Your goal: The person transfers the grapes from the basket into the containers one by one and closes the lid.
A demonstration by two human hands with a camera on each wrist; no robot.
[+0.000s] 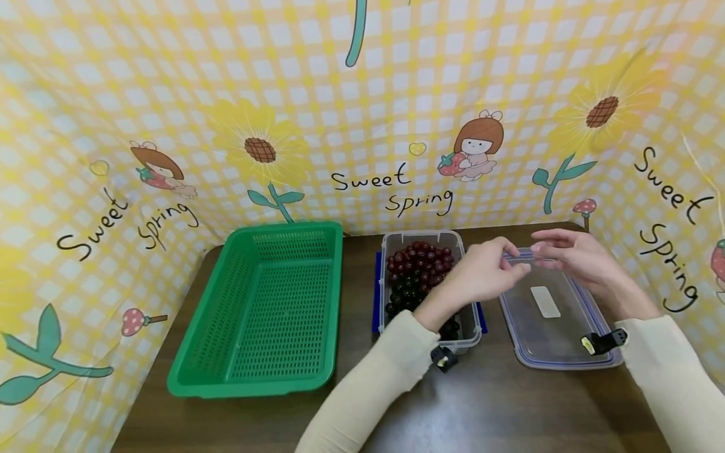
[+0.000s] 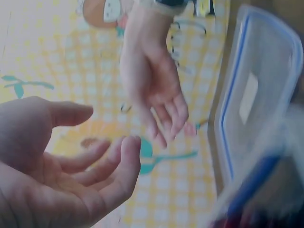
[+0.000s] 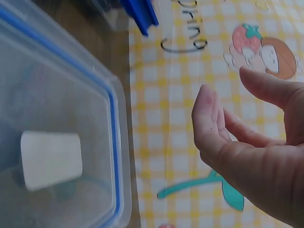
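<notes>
Above the far end of a clear lid (image 1: 535, 336), my left hand (image 1: 487, 270) and right hand (image 1: 583, 258) face each other, fingers loosely bent and holding nothing. In the left wrist view a gap shows between the left thumb (image 2: 71, 114) and the other fingers. The right wrist view likewise shows the right hand (image 3: 256, 147) with thumb and fingers apart. The lid lies flat on the table, with a blue seal and a white label (image 1: 545, 302). To its left, a clear plastic container (image 1: 470, 343) holds red and dark grapes (image 1: 419, 258), partly hidden by the left forearm.
A green plastic basket (image 1: 334, 302) with perforated sides and bottom stands on the left of the brown table (image 1: 453, 402). Blue clips (image 1: 376, 292) hang at the container's sides. Yellow checked cloth (image 1: 362, 113) rises behind the table and at both sides.
</notes>
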